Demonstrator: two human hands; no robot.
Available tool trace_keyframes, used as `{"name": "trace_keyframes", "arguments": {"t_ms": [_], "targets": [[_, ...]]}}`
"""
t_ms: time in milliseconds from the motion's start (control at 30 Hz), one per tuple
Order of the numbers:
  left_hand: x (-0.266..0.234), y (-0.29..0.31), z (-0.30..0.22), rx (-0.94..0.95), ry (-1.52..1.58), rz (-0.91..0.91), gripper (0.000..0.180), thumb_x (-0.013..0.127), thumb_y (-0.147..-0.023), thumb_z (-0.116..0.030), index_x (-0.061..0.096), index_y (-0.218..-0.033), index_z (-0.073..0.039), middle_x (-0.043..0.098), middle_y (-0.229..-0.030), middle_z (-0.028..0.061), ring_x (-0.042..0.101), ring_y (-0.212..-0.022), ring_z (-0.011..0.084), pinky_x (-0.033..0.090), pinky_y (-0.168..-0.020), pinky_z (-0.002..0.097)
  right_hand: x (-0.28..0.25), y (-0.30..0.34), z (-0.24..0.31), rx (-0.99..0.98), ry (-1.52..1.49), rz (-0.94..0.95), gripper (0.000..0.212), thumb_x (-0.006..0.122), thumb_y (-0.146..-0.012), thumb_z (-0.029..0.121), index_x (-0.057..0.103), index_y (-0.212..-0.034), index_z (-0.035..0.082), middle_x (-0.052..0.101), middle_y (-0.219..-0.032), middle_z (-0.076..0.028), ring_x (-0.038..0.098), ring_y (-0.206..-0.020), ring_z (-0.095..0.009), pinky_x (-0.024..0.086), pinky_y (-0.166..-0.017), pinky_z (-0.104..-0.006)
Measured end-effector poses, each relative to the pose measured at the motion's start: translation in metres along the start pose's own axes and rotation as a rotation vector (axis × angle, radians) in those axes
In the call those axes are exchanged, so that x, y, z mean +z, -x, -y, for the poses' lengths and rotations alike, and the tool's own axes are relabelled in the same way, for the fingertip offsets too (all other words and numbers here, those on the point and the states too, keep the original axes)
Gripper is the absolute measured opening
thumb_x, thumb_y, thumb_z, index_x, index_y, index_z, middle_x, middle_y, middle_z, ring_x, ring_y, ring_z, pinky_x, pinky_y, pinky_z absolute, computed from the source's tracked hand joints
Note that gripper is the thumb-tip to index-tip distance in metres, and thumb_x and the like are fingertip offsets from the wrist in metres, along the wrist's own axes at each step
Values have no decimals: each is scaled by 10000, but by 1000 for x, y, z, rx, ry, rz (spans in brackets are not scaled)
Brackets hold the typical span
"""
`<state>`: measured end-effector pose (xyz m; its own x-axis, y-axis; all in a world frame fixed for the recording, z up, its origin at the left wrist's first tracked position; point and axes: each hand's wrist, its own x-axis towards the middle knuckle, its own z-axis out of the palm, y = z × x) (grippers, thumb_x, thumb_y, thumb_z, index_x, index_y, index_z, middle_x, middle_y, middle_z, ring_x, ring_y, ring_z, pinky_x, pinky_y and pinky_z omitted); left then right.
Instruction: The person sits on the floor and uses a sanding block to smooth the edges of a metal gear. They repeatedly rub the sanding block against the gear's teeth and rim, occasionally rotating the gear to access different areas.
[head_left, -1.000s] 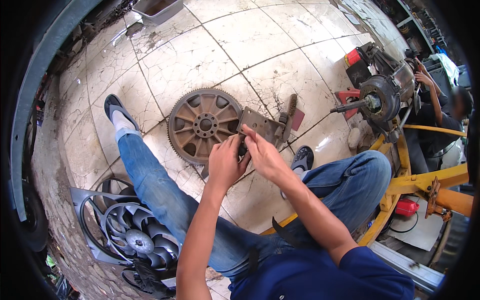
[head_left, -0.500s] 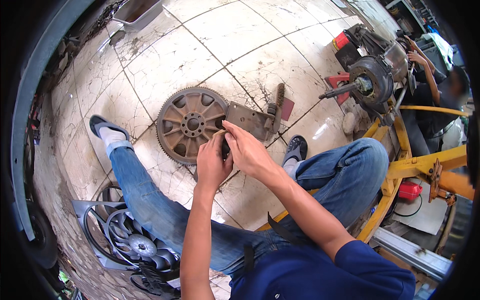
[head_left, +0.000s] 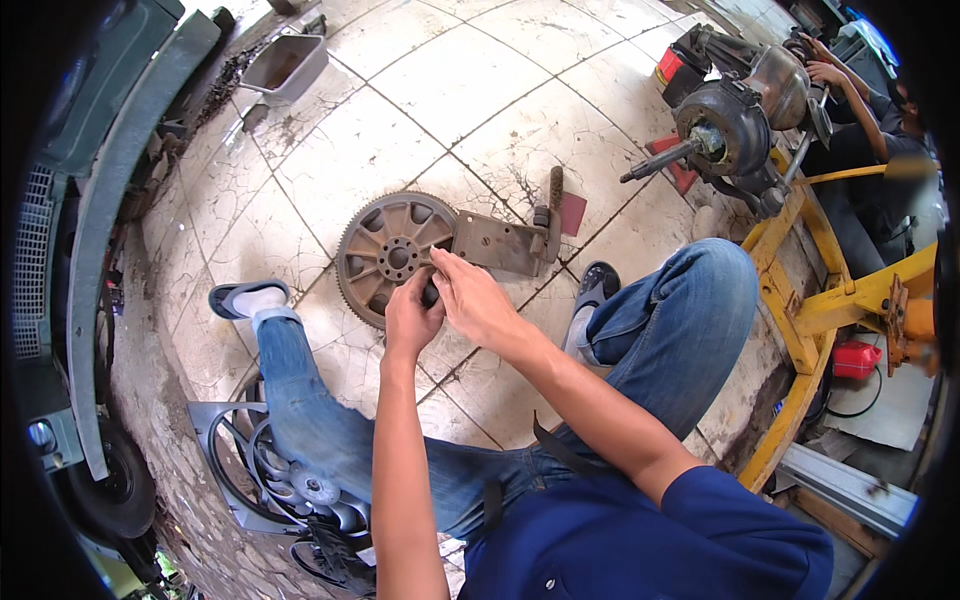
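Observation:
My left hand (head_left: pixel 411 318) and my right hand (head_left: pixel 474 300) meet in front of me, above the near edge of a toothed flywheel (head_left: pixel 368 250). The left fingers are curled, with a dark patch between the hands. My right fingers are fairly straight and pressed together against the left fingertips. What lies between them is mostly hidden and too small to name. The brownish flywheel lies flat on the tiles, its ring of bolt holes facing up. Beside it, just beyond my hands, is a worn rectangular metal plate (head_left: pixel 490 243) with holes.
A hammer-like tool (head_left: pixel 555 205) and a dark red square (head_left: pixel 573 214) lie right of the plate. A cooling fan (head_left: pixel 315 487) sits by my left leg, a grey tray (head_left: pixel 300 80) farther off. At right stand an axle assembly (head_left: pixel 728 130), a yellow frame (head_left: pixel 800 340) and another person.
The view has shifted, so the flywheel and plate sit slightly lower and the flywheel farther right. My hands remain together, the right fingertips now lying across the left ones.

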<state>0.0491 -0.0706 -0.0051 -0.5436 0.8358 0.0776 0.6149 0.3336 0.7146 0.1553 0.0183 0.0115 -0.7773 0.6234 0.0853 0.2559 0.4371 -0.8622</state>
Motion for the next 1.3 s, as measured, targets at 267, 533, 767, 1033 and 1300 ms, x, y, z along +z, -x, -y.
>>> {"name": "trace_keyframes", "arguments": {"t_ms": [267,533,767,1033,1300], "targets": [[20,1,-10,-11,53,69,374,676,-803,-163,626,-1161,-69,678,-1005,200,634,-946,395,490,-836,457,-17,4,-6,152,-40,11,421,410,-1007,216,526,-1288,-74,572,-1296,-248,546,-1200,-378,430,-1029,-426],[23,12,-15,22,-23,-85,351,716,-781,-215,625,-1076,-47,676,-986,158,632,-952,339,467,-853,408,-26,-9,-4,298,-74,148,408,396,-1024,252,558,-1259,-40,640,-1137,-267,600,-1085,-404,470,-939,-418],[10,9,-9,-79,-26,-61,400,760,-766,-294,654,-1072,-60,695,-1012,143,645,-947,332,470,-854,402,-27,-6,15,304,-149,188,385,423,-1015,192,526,-1312,-30,622,-1231,-224,607,-1137,-345,473,-960,-380],[10,12,-9,14,35,-107,377,725,-766,-183,667,-1129,-95,694,-997,152,638,-920,370,489,-823,416,-12,-8,7,274,-136,149,408,423,-1015,202,519,-1307,-65,589,-1275,-246,555,-1215,-363,434,-1024,-393],[9,7,-3,-49,105,-105,348,699,-770,-203,642,-1079,-54,680,-976,157,623,-926,358,459,-835,422,-7,-9,12,173,-110,138,402,436,-1012,171,488,-1341,-53,557,-1328,-234,522,-1262,-343,413,-1054,-363]]}}
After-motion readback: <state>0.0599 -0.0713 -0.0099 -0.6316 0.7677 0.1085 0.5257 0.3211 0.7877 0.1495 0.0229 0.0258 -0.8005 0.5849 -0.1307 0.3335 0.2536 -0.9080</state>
